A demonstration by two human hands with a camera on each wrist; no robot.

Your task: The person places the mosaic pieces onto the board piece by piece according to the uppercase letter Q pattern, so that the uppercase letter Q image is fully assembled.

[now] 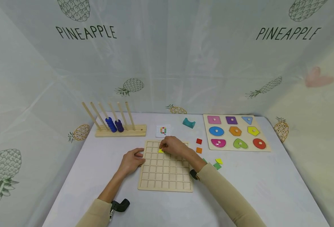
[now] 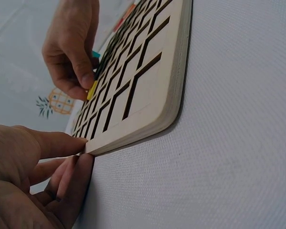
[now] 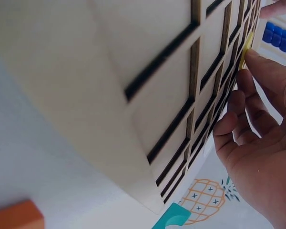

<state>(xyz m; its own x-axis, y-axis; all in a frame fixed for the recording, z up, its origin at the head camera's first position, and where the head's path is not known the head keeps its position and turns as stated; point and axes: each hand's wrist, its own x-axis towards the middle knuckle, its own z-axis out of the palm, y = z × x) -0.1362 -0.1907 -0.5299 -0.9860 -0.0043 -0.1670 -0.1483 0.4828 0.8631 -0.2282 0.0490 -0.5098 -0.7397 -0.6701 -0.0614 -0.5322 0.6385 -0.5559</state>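
Yellow tile (image 2: 92,90), pinched between right fingers (image 2: 79,59)

A pale wooden board (image 1: 166,177) with square recesses lies flat. A small yellow piece (image 1: 161,151) is pinched at its far rows.

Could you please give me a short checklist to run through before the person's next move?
1. Square-celled pale wooden board touched by the left hand: ok, at its left edge.
2. Small flat yellow piece in the right hand's pinch: ok.
3. Yellow piece fully seated in a cell: cannot tell, fingers hide part of it.
4. White paper-like card with coloured pattern visible: ok, beyond the board.
5. Red square tile and orange square tile on the board: not ok, both lie right of it.
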